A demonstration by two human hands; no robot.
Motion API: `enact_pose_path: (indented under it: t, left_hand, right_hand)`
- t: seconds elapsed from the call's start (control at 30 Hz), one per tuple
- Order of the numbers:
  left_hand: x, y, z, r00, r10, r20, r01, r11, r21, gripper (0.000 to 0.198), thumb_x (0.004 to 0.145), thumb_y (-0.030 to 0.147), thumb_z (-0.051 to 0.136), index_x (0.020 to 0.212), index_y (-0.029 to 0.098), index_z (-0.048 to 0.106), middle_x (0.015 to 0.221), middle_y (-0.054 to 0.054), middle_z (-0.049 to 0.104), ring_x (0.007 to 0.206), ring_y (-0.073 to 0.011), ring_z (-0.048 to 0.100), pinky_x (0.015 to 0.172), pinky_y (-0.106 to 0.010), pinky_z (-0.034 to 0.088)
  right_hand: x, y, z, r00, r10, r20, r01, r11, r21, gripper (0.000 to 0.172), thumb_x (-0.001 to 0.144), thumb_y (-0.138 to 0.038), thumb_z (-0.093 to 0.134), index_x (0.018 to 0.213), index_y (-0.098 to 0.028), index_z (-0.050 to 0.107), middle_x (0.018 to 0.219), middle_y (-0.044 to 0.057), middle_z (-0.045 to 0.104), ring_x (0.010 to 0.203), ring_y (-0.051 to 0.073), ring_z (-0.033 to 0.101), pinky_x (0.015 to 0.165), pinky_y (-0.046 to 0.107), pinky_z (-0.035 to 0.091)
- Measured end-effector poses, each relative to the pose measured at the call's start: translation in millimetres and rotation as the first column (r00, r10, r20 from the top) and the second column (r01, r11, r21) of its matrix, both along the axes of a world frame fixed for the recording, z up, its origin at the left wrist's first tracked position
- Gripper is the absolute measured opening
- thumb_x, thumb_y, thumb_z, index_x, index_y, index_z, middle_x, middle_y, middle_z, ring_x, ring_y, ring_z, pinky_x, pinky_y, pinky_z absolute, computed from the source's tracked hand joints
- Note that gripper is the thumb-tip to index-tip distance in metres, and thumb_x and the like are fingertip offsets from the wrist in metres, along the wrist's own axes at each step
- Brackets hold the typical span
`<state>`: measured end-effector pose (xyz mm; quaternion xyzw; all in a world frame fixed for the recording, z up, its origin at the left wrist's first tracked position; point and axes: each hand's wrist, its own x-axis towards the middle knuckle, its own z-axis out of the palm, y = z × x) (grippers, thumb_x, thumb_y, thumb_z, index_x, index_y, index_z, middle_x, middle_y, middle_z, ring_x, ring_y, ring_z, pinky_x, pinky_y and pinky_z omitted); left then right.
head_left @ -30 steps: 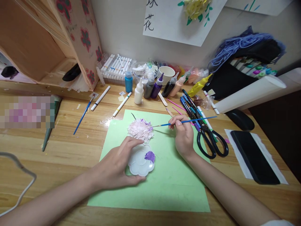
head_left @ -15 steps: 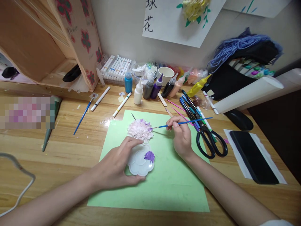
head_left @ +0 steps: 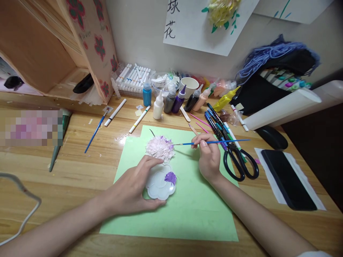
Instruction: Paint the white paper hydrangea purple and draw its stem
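My right hand [head_left: 207, 155] pinches a thin blue paintbrush [head_left: 214, 142]. The brush tip touches, or nearly touches, the right side of a pale pink paper flower [head_left: 160, 148] with purple dabs on its petals. Just below the flower sits a white scalloped paint palette [head_left: 158, 189], with a blob of purple paint [head_left: 170, 177] in one well. Fingers and thumb of my left hand [head_left: 136, 185] grip the palette by its left rim. Both flower and palette rest on green paper [head_left: 198, 217].
Behind the paper stand several paint bottles [head_left: 158, 107] and a paper cup [head_left: 189, 85]. Black-handled scissors [head_left: 241, 164] and several markers [head_left: 214, 121] lie to the right, near a phone [head_left: 289, 180]. Another blue brush [head_left: 96, 131] lies at left.
My right hand has shifted slightly right and down, and the brush lies closer to level. My left hand and the palette have stayed in place.
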<state>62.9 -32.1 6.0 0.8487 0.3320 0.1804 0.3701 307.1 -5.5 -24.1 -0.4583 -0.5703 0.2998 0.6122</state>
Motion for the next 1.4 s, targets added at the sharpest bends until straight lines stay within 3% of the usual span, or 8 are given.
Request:
enact_pose_path:
  t: [0.1,0.37,0.47,0.57,0.63,0.83,1.0,1.4]
  left_hand:
    - [-0.6,-0.4,-0.2,1.0,0.001,0.001,-0.001,1.0,-0.003,0.082,0.075,0.034,0.076,0.137,0.027,0.022,0.128,-0.012,0.046,0.117,-0.0285,0.053,0.092,-0.044,0.053]
    - [-0.6,-0.2,-0.6,1.0,0.005,0.01,-0.005,1.0,0.005,0.083,0.075,0.033,0.077,0.137,0.027,0.022,0.127,-0.012,0.047,0.116,-0.0278,0.054,0.09,-0.043,0.054]
    - [-1.4,-1.1,-1.9,0.998,0.026,0.057,-0.03,0.997,0.069,0.081,0.074,0.033,0.077,0.137,0.026,0.026,0.126,-0.011,0.048,0.116,-0.0271,0.054,0.09,-0.041,0.054]
    - [-2.6,-2.1,-3.6,0.98,0.133,0.146,-0.16,0.969,0.188,0.079,0.072,0.034,0.078,0.135,0.025,0.03,0.121,-0.011,0.051,0.11,-0.0261,0.055,0.084,-0.038,0.055]
    - [-2.5,-2.0,-4.3,0.961,0.22,0.17,-0.255,0.94,0.228,0.079,0.07,0.034,0.079,0.134,0.023,0.032,0.115,-0.01,0.052,0.103,-0.0246,0.055,0.078,-0.036,0.055]
    - [0.4,-0.4,-3.3,0.941,0.307,0.146,-0.334,0.913,0.236,0.078,0.069,0.032,0.08,0.133,0.021,0.035,0.108,-0.007,0.051,0.093,-0.0207,0.053,0.071,-0.03,0.053]
    - [0.5,-0.7,-4.2,0.944,0.303,0.132,-0.326,0.916,0.233,0.08,0.069,0.031,0.08,0.134,0.022,0.034,0.109,-0.007,0.05,0.094,-0.0207,0.053,0.07,-0.03,0.052]
    - [0.6,-1.4,-3.6,0.947,0.293,0.133,-0.318,0.918,0.237,0.08,0.069,0.033,0.08,0.134,0.022,0.034,0.108,-0.007,0.05,0.092,-0.0201,0.052,0.069,-0.029,0.051]
  right_hand:
    - [0.3,-0.2,-0.2,0.997,0.007,0.071,-0.004,0.999,-0.037,0.019,0.095,-0.026,0.043,0.081,-0.022,0.056,0.076,-0.001,0.054,0.069,0.015,0.051,0.067,0.03,0.039]
    - [0.8,1.1,-1.0,0.997,-0.016,0.073,0.017,1.0,-0.024,0.019,0.094,-0.026,0.045,0.08,-0.022,0.056,0.075,-0.001,0.054,0.068,0.015,0.051,0.064,0.03,0.039]
    - [-2.4,-0.1,5.0,0.994,-0.063,-0.085,0.066,0.998,0.025,0.017,0.092,-0.023,0.045,0.078,-0.022,0.055,0.072,-0.001,0.052,0.064,0.014,0.049,0.061,0.03,0.038]
    - [-9.1,-5.8,12.6,0.965,-0.071,-0.254,0.095,0.992,0.086,0.017,0.091,-0.022,0.044,0.076,-0.023,0.052,0.066,-0.002,0.048,0.06,0.014,0.047,0.057,0.029,0.037]
    - [-14.0,-11.7,15.4,0.96,-0.043,-0.277,0.078,0.99,0.116,0.018,0.092,-0.023,0.042,0.078,-0.023,0.052,0.063,-0.002,0.049,0.058,0.015,0.047,0.055,0.029,0.036]
    - [-18.6,-23.8,9.1,0.989,0.143,-0.037,-0.128,0.952,0.277,0.019,0.095,-0.023,0.04,0.085,-0.022,0.056,0.063,-0.001,0.055,0.06,0.016,0.051,0.061,0.033,0.039]
    - [-15.5,-25.6,4.6,0.961,0.221,0.168,-0.257,0.937,0.237,0.019,0.094,-0.017,0.039,0.09,-0.021,0.056,0.072,0.003,0.06,0.07,0.018,0.055,0.063,0.034,0.04]
    - [-14.0,-26.6,4.6,0.964,0.174,0.202,-0.223,0.942,0.252,0.02,0.094,-0.018,0.037,0.089,-0.022,0.056,0.074,0.003,0.061,0.07,0.019,0.055,0.063,0.036,0.04]
